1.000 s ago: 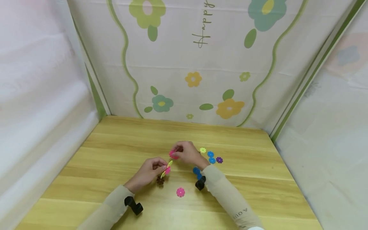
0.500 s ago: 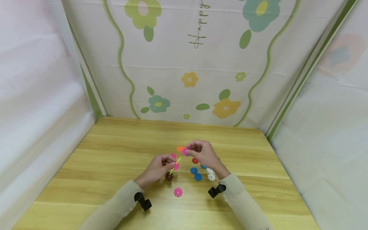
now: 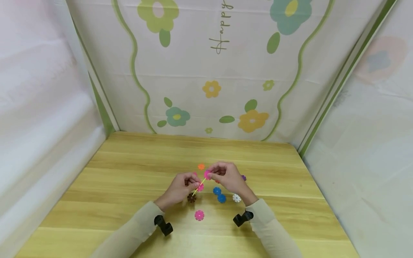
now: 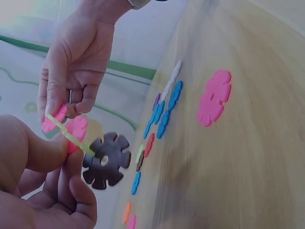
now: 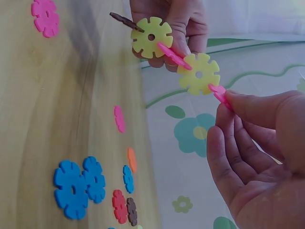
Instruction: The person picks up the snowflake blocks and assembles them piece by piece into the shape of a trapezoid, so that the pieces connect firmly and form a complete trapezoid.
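Between the hands runs a chain of notched plastic discs, slotted edge to edge: a brown disc (image 4: 107,161), a yellow disc (image 5: 151,33), a pink disc (image 5: 173,56) and a second yellow disc (image 5: 198,78). My left hand (image 3: 176,190) pinches the chain at that pink disc between thumb and fingers. Another pink disc (image 3: 207,175) is pinched by the thumb and fingertips of my right hand (image 3: 230,178). Its edge meets the rim of the second yellow disc; how deep it sits in the notch I cannot tell. The chain hangs above the table, brown end toward me.
On the wooden table (image 3: 135,150) lie a loose pink disc (image 3: 199,215), two blue discs (image 3: 219,194), a white disc (image 3: 237,198), an orange disc (image 3: 201,166), a purple disc (image 3: 243,177) and a red disc (image 5: 120,206). Printed fabric walls (image 3: 184,71) surround the table.
My right hand has brought its pink disc from apart to the chain's far yellow disc. My left hand has shifted rightward with the chain. The head view has turned slightly.
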Available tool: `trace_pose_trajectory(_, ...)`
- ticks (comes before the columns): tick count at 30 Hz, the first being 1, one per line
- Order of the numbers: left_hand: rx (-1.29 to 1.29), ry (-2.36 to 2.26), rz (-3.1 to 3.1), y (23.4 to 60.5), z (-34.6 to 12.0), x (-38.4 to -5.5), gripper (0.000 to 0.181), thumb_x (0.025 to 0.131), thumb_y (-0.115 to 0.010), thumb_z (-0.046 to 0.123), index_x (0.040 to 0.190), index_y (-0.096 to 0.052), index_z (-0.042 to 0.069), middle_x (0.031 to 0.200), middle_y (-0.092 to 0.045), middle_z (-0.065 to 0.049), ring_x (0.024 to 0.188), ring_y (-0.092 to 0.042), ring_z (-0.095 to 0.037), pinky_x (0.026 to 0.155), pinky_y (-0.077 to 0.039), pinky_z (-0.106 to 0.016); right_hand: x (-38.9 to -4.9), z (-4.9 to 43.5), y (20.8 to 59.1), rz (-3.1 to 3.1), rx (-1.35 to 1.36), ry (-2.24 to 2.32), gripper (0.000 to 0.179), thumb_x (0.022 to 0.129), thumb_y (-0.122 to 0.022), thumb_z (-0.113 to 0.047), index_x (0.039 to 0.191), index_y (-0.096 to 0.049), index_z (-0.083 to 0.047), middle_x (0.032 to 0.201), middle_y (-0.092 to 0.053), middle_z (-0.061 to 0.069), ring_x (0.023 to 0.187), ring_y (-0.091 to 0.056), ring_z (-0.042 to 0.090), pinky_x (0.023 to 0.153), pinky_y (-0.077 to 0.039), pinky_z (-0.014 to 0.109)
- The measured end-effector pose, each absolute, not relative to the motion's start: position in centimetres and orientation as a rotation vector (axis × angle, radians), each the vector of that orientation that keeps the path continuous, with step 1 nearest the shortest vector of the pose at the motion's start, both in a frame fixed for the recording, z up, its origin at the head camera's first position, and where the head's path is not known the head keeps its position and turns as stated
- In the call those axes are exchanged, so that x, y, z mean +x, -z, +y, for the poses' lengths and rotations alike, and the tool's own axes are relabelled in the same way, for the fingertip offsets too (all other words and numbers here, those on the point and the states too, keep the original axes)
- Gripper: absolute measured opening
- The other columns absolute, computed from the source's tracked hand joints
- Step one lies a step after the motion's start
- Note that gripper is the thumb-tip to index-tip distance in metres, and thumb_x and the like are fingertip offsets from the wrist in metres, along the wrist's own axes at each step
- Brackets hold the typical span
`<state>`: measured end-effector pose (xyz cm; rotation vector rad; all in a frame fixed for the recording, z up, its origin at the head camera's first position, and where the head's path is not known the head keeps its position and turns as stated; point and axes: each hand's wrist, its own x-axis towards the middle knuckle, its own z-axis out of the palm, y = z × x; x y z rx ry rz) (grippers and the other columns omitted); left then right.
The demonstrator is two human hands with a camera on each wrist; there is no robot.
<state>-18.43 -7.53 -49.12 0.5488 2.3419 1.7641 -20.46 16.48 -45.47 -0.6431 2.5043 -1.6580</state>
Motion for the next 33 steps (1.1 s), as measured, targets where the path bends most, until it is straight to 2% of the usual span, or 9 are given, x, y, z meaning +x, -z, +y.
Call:
trace_pose_trajectory(3,0.502,-1.753,2.408,49.0,-7.2,-18.2,0.008,0.101,-0.069,0.003,0.097,-0.075,0.007,0.088,-0.071,-0.008,0.069,-0.057,-0.013,0.060,-0.048,-0.021,-20.2,16.2,45.7,2.503,-0.638,1.669,0.008,0.098,-0.077,-0.014,0.106,-0.079,-0.011,0.098,-0.078,0.008,0.083,-0.075,0.020,0.076,-0.064,0.044)
trace_pose_trajectory(7,0.440,-1.758,2.467,48.9,-6.6,-17.8,0.015,0.098,-0.068,-0.006,0.089,-0.074,0.005,0.083,-0.070,-0.009,0.064,-0.056,-0.012,0.056,-0.048,-0.022,-19.6,15.7,46.1,2.490,-0.598,1.668,0.007,0.098,-0.077,-0.014,0.105,-0.079,-0.012,0.098,-0.079,0.006,0.090,-0.076,0.038,0.081,-0.063,0.051)
trace_pose_trajectory(11,0.420,-1.778,2.498,48.8,-6.5,-17.5,0.017,0.096,-0.066,-0.010,0.088,-0.073,0.002,0.082,-0.069,-0.010,0.064,-0.056,-0.011,0.055,-0.048,-0.023,-19.4,15.5,46.4,2.470,-0.572,1.675,0.008,0.099,-0.076,-0.016,0.106,-0.080,-0.013,0.099,-0.080,0.005,0.094,-0.075,0.045,0.083,-0.063,0.052)
trace_pose_trajectory(14,0.438,-1.781,2.514,48.6,-6.6,-17.5,0.014,0.098,-0.068,-0.006,0.090,-0.074,0.003,0.083,-0.069,-0.009,0.065,-0.056,-0.010,0.057,-0.049,-0.022,-19.6,15.7,46.2,2.450,-0.557,1.704,0.011,0.099,-0.077,-0.019,0.108,-0.080,-0.014,0.102,-0.080,0.006,0.094,-0.077,0.039,0.085,-0.063,0.051)
trace_pose_trajectory(19,0.467,-1.757,2.546,48.0,-7.6,-17.5,0.011,0.099,-0.069,-0.002,0.094,-0.074,0.006,0.084,-0.070,-0.008,0.067,-0.059,-0.011,0.059,-0.051,-0.023,-19.9,16.5,45.2,2.429,-0.599,1.678,0.028,0.097,-0.079,-0.024,0.119,-0.077,-0.008,0.113,-0.079,0.011,0.095,-0.076,0.018,0.085,-0.064,0.034)
trace_pose_trajectory(21,0.443,-1.741,2.564,48.0,-8.3,-17.4,0.011,0.099,-0.069,-0.001,0.095,-0.075,0.006,0.085,-0.070,-0.007,0.068,-0.059,-0.012,0.061,-0.052,-0.024,-19.9,16.9,45.1,2.441,-0.627,1.632,0.031,0.096,-0.080,-0.025,0.121,-0.076,-0.008,0.114,-0.078,0.010,0.096,-0.075,0.015,0.084,-0.063,0.028)
trace_pose_trajectory(27,0.334,-1.703,2.610,48.7,-10.9,-17.5,0.011,0.099,-0.070,0.000,0.094,-0.076,0.008,0.083,-0.070,-0.005,0.069,-0.057,-0.013,0.062,-0.050,-0.023,-19.2,17.0,45.9,2.531,-0.799,1.342,0.025,0.096,-0.081,-0.021,0.116,-0.077,-0.009,0.109,-0.078,0.008,0.093,-0.072,0.011,0.084,-0.061,0.026)
trace_pose_trajectory(33,0.292,-1.688,2.631,49.5,-12.6,-17.5,0.012,0.097,-0.071,-0.003,0.091,-0.076,0.007,0.082,-0.071,-0.006,0.067,-0.056,-0.012,0.058,-0.048,-0.022,-17.4,15.7,47.6,2.493,-0.960,1.032,0.031,0.094,-0.082,-0.021,0.120,-0.076,-0.004,0.109,-0.077,0.006,0.093,-0.068,0.002,0.085,-0.059,0.021)
